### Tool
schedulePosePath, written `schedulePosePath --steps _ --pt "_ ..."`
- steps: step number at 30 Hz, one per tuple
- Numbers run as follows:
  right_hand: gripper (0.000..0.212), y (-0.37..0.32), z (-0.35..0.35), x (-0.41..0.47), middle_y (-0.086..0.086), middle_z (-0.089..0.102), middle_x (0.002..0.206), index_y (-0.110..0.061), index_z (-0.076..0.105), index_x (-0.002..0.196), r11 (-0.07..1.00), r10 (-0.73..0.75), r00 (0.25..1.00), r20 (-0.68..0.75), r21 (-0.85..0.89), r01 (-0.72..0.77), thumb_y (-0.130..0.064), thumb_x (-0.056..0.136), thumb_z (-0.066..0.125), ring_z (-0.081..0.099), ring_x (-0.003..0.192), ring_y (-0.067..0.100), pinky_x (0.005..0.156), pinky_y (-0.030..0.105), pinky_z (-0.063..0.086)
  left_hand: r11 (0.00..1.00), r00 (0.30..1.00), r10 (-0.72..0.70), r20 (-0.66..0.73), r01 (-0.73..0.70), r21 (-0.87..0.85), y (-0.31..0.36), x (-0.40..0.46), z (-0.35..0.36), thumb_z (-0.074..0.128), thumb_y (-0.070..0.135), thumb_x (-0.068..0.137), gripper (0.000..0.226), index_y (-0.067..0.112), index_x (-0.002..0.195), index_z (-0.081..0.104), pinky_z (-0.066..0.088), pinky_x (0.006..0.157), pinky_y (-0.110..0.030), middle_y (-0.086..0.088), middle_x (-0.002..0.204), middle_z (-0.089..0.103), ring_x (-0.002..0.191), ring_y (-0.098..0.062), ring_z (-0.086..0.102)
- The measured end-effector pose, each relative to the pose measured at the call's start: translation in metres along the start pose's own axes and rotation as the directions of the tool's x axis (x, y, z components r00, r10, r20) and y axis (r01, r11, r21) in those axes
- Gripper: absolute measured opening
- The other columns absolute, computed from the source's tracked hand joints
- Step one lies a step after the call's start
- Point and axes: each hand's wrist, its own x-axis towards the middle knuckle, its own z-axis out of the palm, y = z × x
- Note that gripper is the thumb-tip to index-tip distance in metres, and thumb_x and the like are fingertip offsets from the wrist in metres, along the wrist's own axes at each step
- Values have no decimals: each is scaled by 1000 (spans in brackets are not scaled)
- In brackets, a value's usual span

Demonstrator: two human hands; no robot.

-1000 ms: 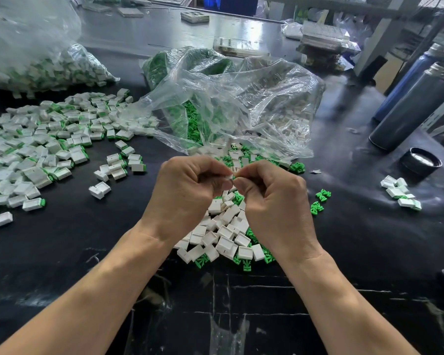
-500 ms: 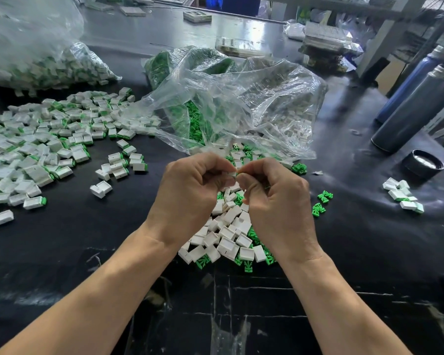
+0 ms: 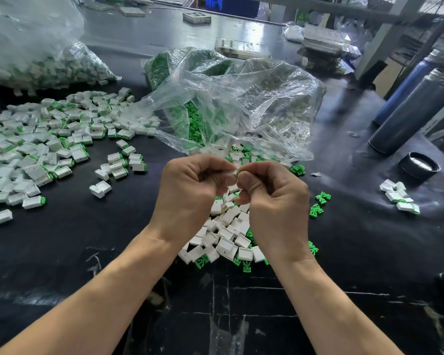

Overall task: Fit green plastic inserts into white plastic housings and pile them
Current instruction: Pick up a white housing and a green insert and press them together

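Both hands are pinching one white housing (image 3: 234, 172), left hand (image 3: 190, 193) and right hand (image 3: 274, 201) meeting; probably best pushing the insert in straight.

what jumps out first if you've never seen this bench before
Dead centre, the left hand and right hand meet over a small heap of white housings, pinching a white piece between their fingertips. To the left spreads a wide pile of assembled pieces, and behind the hands slumps a clear plastic bag showing green inserts inside.
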Motion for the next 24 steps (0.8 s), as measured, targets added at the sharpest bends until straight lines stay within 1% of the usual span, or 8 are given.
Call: schedulePosePath --steps 4,8,10,13,16,19,21,24 --pt "13 0 7 -1 -4 74 75 -27 72 83 999 4 1000 -29 42 -3 -16 87 66 70 64 22 62 53 60 993 998 -59 -28 56 -105 0 0 2 71 -17 82 16 -3 87 76 57 60 -26 -15 74 74 60 -18 62" --pt "17 -3 5 -2 0 74 74 -24 74 81 997 35 999 -17 71 -34 -9 88 69 70 63 23 61 53 60 988 996 -83 -41 76 -134 -1 -3 4 71 -16 82 16 -2 87 76 56 60 -24 -8 71 74 59 -15 63" --pt "22 -4 0 0 1 74 71 -23 75 80 998 49 999 24 49 -50 -3 89 73 68 60 21 57 46 60 993 997 -79 -24 76 -95 -2 -2 3 71 -17 82 18 0 87 77 55 59 -21 -7 71 75 59 -12 65" --pt "25 -6 -8 4 2 75 70 -20 79 80 989 78 994 82 121 -87 3 88 75 65 55 14 52 27 56 996 997 -74 11 74 -59 -3 1 -2 73 -14 83 19 3 88 78 55 60 -20 -6 74 77 61 -12 68" --pt "21 -7 -11 7 8 76 74 -14 81 90 961 121 984 132 232 -149 4 92 71 64 55 18 54 29 59 995 997 -64 38 67 -77 -2 3 -6 75 -9 84 15 4 91 78 58 63 -25 -11 78 77 64 -18 68" --pt "15 -5 -11 10 10 75 73 -10 79 98 943 179 978 111 265 -202 -2 99 65 59 52 18 51 30 57 990 997 -80 10 81 -114 -1 4 -8 76 -3 85 11 6 91 76 59 64 -24 -11 81 76 66 -18 67" --pt "11 -4 -12 12 7 73 69 -8 75 94 942 213 972 98 243 -230 -12 100 66 56 49 17 48 30 53 990 997 -80 9 81 -112 -3 4 -8 76 1 85 11 8 93 75 58 66 -23 -7 82 77 70 -15 69" --pt "32 -3 -12 11 3 63 61 -9 66 82 930 267 956 123 227 -289 -34 101 65 51 46 17 41 29 46 994 997 -58 44 62 -91 -3 3 -7 78 8 85 11 14 93 75 56 72 -20 -2 87 77 80 -14 70"
